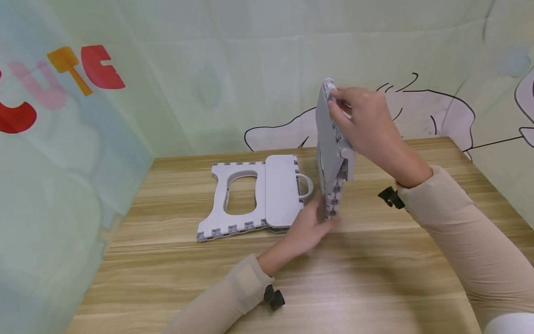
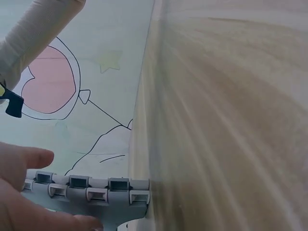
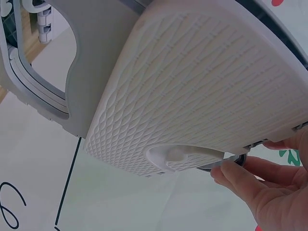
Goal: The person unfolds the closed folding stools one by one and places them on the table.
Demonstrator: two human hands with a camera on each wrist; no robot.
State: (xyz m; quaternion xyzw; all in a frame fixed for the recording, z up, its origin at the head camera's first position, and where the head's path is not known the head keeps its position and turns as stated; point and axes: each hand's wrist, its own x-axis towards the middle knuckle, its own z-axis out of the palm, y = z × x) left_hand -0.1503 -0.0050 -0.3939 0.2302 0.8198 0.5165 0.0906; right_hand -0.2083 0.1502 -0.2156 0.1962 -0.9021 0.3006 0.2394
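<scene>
A white and grey folding step stool [image 1: 327, 134] stands on edge above the table, held by both hands. My right hand [image 1: 367, 116] grips its upper edge; in the right wrist view, the fingers [image 3: 240, 180] are at the carry handle beside the textured seat panel [image 3: 202, 91]. Low on the stool, my left hand [image 1: 306, 229] holds the leg end, thumb and fingers on either side of the hinged edge [image 2: 96, 190] in the left wrist view. A second folding stool [image 1: 281, 190] lies folded flat just left of the held one, its looped handle pointing right.
The wood-grain table [image 1: 167, 264] ends at the back against a printed cloth backdrop [image 1: 187, 93]. Coloured letters and line drawings cover the cloth. Black clips [image 1: 273, 297] hang from the wrist straps on both sleeves.
</scene>
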